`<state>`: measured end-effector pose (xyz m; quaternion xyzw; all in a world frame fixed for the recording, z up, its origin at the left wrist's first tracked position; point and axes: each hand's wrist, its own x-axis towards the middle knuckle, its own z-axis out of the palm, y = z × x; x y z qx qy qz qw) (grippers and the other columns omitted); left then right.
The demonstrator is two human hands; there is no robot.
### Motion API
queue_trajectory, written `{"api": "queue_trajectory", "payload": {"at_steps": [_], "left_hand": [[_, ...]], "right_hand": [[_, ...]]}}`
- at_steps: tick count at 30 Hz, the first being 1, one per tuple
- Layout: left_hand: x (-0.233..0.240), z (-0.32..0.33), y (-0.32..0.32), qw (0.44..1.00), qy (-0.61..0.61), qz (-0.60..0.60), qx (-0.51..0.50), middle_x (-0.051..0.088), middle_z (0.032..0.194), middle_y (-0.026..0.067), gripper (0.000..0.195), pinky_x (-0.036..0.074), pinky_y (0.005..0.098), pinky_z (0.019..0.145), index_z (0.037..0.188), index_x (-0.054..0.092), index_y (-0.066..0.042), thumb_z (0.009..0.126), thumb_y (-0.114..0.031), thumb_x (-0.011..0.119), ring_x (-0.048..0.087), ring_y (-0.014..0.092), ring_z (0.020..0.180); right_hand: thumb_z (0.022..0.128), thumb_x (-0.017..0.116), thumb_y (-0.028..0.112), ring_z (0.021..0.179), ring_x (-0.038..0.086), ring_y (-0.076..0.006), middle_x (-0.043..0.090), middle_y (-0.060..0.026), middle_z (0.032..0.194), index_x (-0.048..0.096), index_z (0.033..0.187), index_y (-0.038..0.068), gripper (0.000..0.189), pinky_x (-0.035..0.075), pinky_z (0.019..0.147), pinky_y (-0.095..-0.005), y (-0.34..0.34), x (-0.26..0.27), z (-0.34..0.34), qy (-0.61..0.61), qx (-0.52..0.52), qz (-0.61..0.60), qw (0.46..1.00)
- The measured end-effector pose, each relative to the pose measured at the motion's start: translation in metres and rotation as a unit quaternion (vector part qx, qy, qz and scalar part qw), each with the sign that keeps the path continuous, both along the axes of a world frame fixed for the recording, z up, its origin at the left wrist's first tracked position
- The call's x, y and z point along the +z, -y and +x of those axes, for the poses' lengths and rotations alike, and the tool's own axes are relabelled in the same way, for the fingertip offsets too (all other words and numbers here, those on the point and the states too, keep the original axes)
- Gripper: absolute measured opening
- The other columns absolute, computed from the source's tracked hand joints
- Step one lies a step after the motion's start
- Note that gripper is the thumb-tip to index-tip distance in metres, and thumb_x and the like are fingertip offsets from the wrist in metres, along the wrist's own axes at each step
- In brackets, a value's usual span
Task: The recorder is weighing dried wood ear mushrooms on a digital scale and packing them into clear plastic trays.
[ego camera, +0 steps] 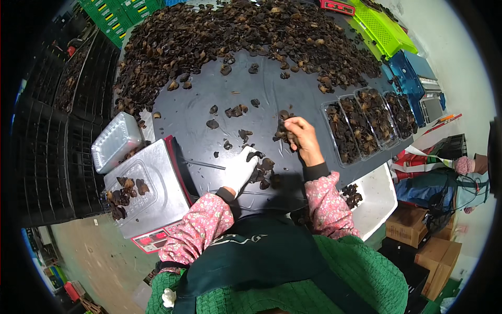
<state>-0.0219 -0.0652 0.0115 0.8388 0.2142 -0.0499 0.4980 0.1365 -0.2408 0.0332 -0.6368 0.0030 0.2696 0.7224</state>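
My left hand (240,167), in a white glove, rests low over the dark table top (188,114), its fingertips at a piece of black wood ear fungus (255,155). More pieces lie beside and under its fingers. My right hand (304,139) is bare and pinches a dark piece of fungus (283,127) between thumb and fingers. Loose pieces are scattered between the hands and the large fungus heap (243,27). At the left, a clear plastic tray (151,172) with several pieces sits on a digital scale (172,196).
Filled clear trays (341,135) stand side by side at the right. Stacked empty trays (117,141) lean by the scale. A white bin (378,196) is below the table's right edge. A lime-green basket (380,31) stands at the back right, black crates (43,165) at the left.
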Motion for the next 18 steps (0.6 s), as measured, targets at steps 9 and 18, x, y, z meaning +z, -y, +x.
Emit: {"api": "queue_trajectory", "payload": {"at_steps": [9, 18], "left_hand": [[0.016, -0.021, 0.002, 0.892, 0.107, -0.389, 0.203, 0.064, 0.095, 0.0004, 0.018, 0.048, 0.0229, 0.071, 0.112, 0.064, -0.005, 0.098, -0.015, 0.06, 0.058, 0.008, 0.079], [0.03, -0.035, -0.021, 0.779, 0.116, -0.57, 0.234, 0.061, 0.082, 0.004, 0.015, 0.049, 0.0287, 0.053, 0.108, 0.058, -0.009, 0.1, -0.021, 0.059, 0.058, 0.013, 0.062]], "right_hand": [[0.095, 0.067, 0.02, 0.074, 0.062, -0.0182, 0.065, -0.0047, 0.087, 0.062, 0.098, 0.009, 0.012, 0.042, 0.05, -0.0277, 0.046, -0.018, -0.006, -0.159, -0.107, 0.31, 0.931], [0.094, 0.062, 0.016, 0.077, 0.066, -0.0198, 0.065, -0.0073, 0.086, 0.058, 0.09, 0.01, 0.009, 0.042, 0.044, -0.0231, 0.04, -0.008, -0.005, -0.149, -0.036, 0.243, 0.958]]}}
